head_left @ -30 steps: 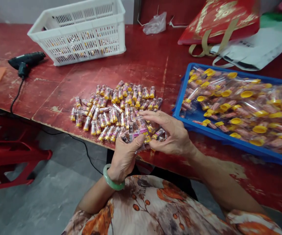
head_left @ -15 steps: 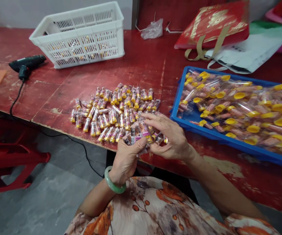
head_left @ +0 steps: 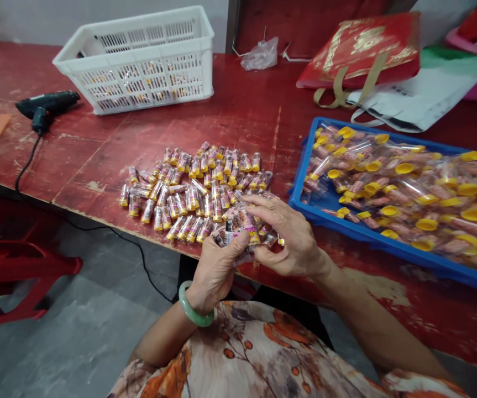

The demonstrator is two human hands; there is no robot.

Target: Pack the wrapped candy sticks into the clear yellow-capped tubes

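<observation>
My left hand (head_left: 217, 265), with a green bangle on its wrist, is closed on a small stack of printed plastic sleeves (head_left: 235, 224), thumb on top. At the sleeves' right edge is my right hand (head_left: 290, 235), curved around them with a finger at the upper corner and the thumb low down. Whether a tube sits inside the sleeve is hidden by the fingers. Just beyond my hands, many small tubes (head_left: 192, 196) with yellow caps and printed wraps are spread over the red table (head_left: 246, 119), some upright, others lying.
On the right stands a blue tray (head_left: 304, 190) full of clear yellow-capped tubes (head_left: 404, 166). A white crate (head_left: 151, 61) with wrapped tubes is at the back. The heat gun (head_left: 47, 105) lies left, its cord hanging over the edge. Bags (head_left: 366, 50) lie back right; a red stool (head_left: 18, 271) is left.
The view has shifted slightly. My right hand's fingers have spread a little at the edge of the sleeves. My left hand keeps its hold on them.
</observation>
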